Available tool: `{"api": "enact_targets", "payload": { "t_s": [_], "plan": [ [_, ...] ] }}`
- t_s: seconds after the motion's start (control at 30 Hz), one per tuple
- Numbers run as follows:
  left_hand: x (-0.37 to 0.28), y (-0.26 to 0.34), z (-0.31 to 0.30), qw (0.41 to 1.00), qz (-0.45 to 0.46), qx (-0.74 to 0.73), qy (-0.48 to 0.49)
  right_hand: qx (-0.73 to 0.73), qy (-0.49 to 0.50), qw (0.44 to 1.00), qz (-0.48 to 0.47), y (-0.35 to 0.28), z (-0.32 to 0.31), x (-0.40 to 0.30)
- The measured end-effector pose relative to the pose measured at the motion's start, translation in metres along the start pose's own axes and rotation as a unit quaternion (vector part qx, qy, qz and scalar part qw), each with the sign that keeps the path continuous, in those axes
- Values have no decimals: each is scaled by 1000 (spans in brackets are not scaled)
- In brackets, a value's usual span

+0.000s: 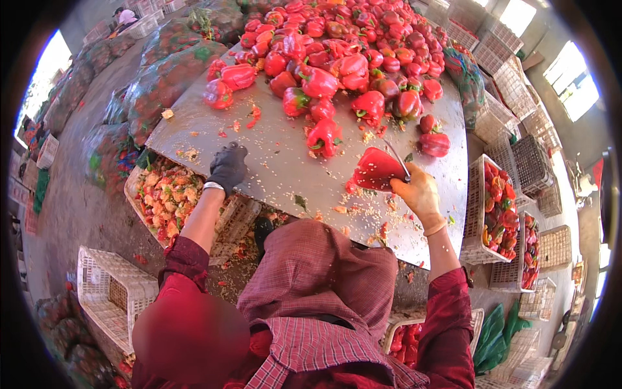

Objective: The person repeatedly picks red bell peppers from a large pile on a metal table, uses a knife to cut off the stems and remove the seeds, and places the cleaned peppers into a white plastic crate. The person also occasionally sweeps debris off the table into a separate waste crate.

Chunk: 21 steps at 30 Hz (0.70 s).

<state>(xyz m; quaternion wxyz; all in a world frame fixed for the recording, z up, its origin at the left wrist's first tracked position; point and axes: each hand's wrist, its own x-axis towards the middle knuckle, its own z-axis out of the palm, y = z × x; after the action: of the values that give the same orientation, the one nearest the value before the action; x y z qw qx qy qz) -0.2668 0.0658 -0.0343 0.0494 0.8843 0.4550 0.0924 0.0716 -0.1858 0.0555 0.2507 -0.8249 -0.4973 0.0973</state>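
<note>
My left hand (229,167), in a dark glove, is over the near left edge of the metal tabletop (282,180). Its fingers look curled, and the palm side is hidden. In a yellowish glove, my right hand (419,190) grips a tool with a thin curved metal blade (397,156); its handle is mostly covered by the fingers. The same hand pinches a hollow piece of red bell pepper (374,169) beside the blade. Beyond my hands lies a large heap of red bell peppers (350,63), with one torn pepper (324,137) nearest me. Pale seeds and scraps litter the metal.
Below the table's left edge, a crate (167,199) holds pepper cores and scraps. An empty plastic crate (114,296) lies behind it. Crates of cut peppers (499,211) stand at right. Filled mesh sacks (170,82) lean at left. A person (126,17) is far off.
</note>
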Motion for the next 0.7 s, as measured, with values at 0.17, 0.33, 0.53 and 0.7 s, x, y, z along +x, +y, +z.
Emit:
{"api": "enact_targets", "payload": {
  "t_s": [0.17, 0.33, 0.53, 0.7],
  "plan": [
    [-1, 84, -42, 911, 300, -217, 183, -119, -52, 973, -193, -87, 2, 22],
    [0, 107, -78, 964, 176, -200, 16, -80, 2, 941, -329, -157, 22, 36],
    [-18, 51, -38, 889, 69, -425, 157, 297, 30, 949, -103, -208, 27, 44],
    [-28, 28, -49, 924, -37, -291, 245, 504, -18, 863, 33, -254, 81, 23]
  ]
}}
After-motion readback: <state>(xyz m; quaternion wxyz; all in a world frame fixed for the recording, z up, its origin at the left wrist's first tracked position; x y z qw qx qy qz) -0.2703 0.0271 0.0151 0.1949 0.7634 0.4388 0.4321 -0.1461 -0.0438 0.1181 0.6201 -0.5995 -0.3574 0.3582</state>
